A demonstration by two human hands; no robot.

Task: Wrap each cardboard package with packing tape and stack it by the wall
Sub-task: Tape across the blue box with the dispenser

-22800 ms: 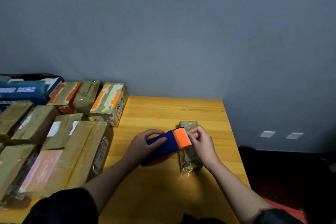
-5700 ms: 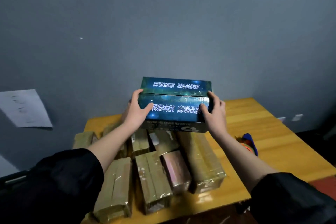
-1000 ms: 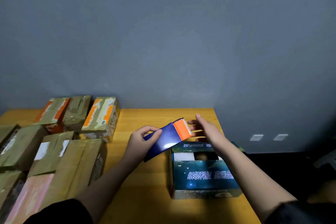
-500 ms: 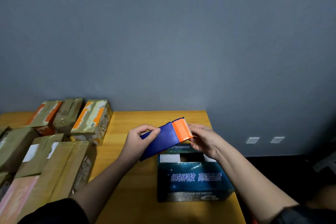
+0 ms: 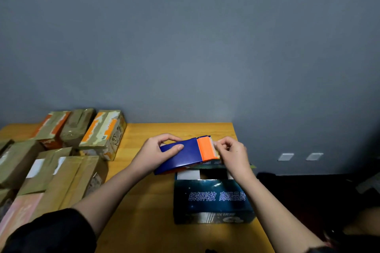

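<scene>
A dark blue printed cardboard box (image 5: 213,199) lies on the wooden table (image 5: 148,211) near its right edge, with a gap in its top showing a dark inside. Just above the box's far end I hold a blue tape dispenser with an orange head (image 5: 189,154). My left hand (image 5: 158,150) grips the blue body, thumb on top. My right hand (image 5: 232,154) pinches at the tape end beside the orange head; the tape itself is hard to make out.
Several taped brown packages (image 5: 53,172) fill the table's left side. Three more, two with orange print (image 5: 102,131), stand against the grey wall (image 5: 185,47). Right of the table lies a dark floor, and two white sockets (image 5: 300,156) sit low on the wall.
The dispenser has come slightly lower over the box. My right hand has closed from reaching toward the orange head to pinching at the tape end. The view has shifted a little.
</scene>
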